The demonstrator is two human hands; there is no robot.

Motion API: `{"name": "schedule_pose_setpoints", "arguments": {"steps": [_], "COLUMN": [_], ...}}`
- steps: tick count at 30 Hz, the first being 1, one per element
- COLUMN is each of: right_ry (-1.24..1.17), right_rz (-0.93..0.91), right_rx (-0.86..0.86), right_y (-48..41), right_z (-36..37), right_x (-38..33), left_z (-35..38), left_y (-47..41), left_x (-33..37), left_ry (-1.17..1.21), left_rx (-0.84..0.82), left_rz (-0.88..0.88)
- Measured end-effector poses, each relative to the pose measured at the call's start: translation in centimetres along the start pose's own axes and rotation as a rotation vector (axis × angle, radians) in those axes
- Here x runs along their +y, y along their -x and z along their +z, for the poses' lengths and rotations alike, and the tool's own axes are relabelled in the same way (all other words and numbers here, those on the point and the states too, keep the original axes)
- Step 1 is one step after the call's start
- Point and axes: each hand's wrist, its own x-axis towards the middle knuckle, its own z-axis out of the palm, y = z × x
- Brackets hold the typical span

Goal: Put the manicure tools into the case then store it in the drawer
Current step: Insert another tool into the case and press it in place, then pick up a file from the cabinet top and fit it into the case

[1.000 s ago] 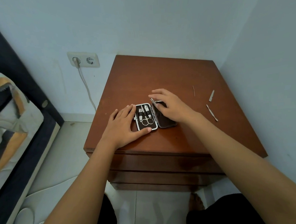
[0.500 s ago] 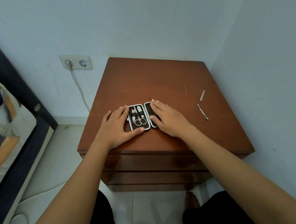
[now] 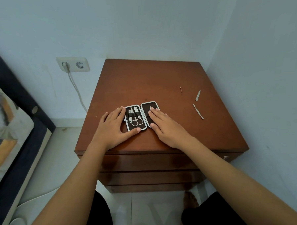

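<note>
A small dark manicure case (image 3: 148, 106) with a silver rim lies spread open and flat on the brown nightstand (image 3: 151, 84). Its left half holds scissors (image 3: 136, 122) and several small tools under straps. My left hand (image 3: 114, 128) rests flat against the case's left edge, thumb along its near rim. My right hand (image 3: 165, 127) lies flat on the right half, fingers spread. Three loose metal tools lie to the right: a thin pin (image 3: 181, 91), a short file (image 3: 198, 95) and a longer pusher (image 3: 198, 111). The drawer fronts (image 3: 147, 162) below are closed.
The nightstand stands in a corner, walls behind and to the right. A wall socket (image 3: 73, 64) with a plugged cable is at the left, and a bed (image 3: 11, 130) further left. My legs and a bare foot (image 3: 190, 200) are on the tiled floor.
The case lid, half raised under my right hand a second ago, now lies flat open. My right hand has pressed down on it. The left hand stayed at the case's left edge.
</note>
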Motion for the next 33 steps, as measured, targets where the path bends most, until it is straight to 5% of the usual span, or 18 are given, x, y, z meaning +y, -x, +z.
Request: {"name": "schedule_pose_setpoints", "arguments": {"steps": [7, 10, 15, 23, 33], "right_ry": [-0.093, -0.009, -0.023, -0.125, -0.271], "right_rz": [0.285, 0.432, 0.421, 0.367, 0.651], "right_rx": [0.23, 0.139, 0.009, 0.489, 0.647], "right_y": [-0.4, -0.9, -0.9, 2.7, 3.1], "right_z": [-4.6, -6.9, -7.3, -5.8, -5.4], "right_x": [7.4, 11.2, 13.8, 14.3, 14.8], "left_z": [0.0, 0.0, 0.0, 0.0, -0.1], "left_y": [0.0, -0.1, -0.1, -0.1, -0.1], "left_x": [-0.2, -0.3, -0.2, -0.1, 0.0], "left_ry": [-0.017, -0.02, -0.014, -0.011, 0.002], "left_rx": [-0.005, -0.007, 0.0, -0.007, -0.001], "left_rz": [0.01, 0.007, 0.003, -0.003, -0.007]}}
